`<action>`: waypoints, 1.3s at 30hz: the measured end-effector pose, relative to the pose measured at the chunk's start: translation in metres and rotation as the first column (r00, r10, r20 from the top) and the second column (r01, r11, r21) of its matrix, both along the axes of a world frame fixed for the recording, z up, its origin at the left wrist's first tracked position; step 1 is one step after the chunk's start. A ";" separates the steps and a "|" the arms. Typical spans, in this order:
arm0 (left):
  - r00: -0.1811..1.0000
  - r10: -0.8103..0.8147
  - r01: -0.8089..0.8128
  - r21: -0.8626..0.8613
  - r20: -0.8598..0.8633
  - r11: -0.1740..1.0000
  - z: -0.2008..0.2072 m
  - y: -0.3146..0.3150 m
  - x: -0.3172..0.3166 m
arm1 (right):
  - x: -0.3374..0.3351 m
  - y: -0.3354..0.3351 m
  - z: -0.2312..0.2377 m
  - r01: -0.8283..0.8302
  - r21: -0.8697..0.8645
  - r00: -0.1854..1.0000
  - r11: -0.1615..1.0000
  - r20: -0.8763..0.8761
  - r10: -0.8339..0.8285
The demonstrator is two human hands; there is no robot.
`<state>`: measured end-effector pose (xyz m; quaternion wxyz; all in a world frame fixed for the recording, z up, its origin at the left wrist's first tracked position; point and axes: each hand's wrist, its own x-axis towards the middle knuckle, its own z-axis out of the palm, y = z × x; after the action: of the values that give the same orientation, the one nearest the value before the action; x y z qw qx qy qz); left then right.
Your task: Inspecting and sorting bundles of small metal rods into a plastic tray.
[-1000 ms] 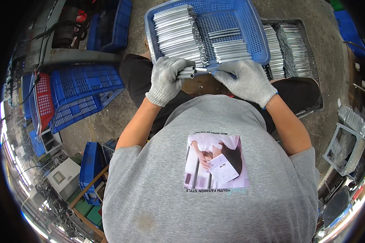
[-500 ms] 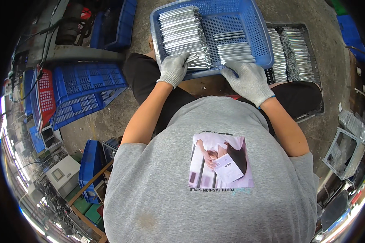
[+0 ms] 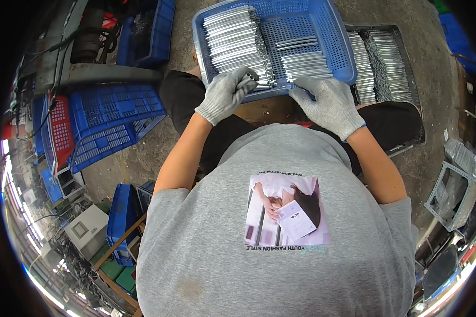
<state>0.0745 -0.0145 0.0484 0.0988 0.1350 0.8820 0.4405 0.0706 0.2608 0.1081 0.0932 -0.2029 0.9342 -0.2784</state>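
Note:
My left hand (image 3: 226, 96), in a pale knitted work glove, is closed around a few short metal tubes (image 3: 249, 77) whose round ends show at the fingertips. It is at the near left of a blue perforated plastic basket (image 3: 339, 37), over the tall stack of silvery metal tubes (image 3: 232, 42) inside. My right hand (image 3: 330, 105), gloved likewise, rests by the basket's near right edge with thumb and fingers apart. Its fingertips lie close to a smaller stack of tubes (image 3: 305, 66). Several more tubes (image 3: 297, 43) lie just behind that stack.
A dark tray holding more rows of metal tubes (image 3: 391, 66) lies right of the basket. Blue crates (image 3: 113, 113) and a red one (image 3: 61, 124) stand at the left. A metal frame (image 3: 452, 198) lies on the floor at the right. Machinery with cables (image 3: 92, 39) is at the upper left.
My left hand has drawn slightly up off the tall stack and turned, so the tube ends in it now point toward me. My right hand has barely shifted.

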 end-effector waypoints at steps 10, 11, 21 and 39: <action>0.993 -0.107 0.108 0.034 -0.043 0.994 0.021 0.007 0.005 | 0.004 0.005 0.001 -0.087 -0.009 0.986 0.996 -0.142 0.085; 0.992 -0.113 0.114 0.027 -0.055 0.993 0.023 0.009 0.006 | 0.004 0.005 0.002 -0.102 0.011 0.984 0.995 -0.144 0.103; 0.960 -0.097 0.072 -0.102 -0.264 0.992 0.021 0.019 0.014 | 0.008 0.000 0.005 -0.089 0.112 0.989 0.990 -0.108 0.101; 0.904 -0.083 0.002 -0.190 -0.420 0.982 0.026 0.024 0.019 | 0.001 0.001 0.004 -0.108 0.079 0.994 0.991 -0.019 0.109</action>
<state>0.0939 0.0094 0.0742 -0.0744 0.2372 0.9162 0.3143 0.0720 0.2621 0.1124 0.1052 -0.2528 0.9329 -0.2341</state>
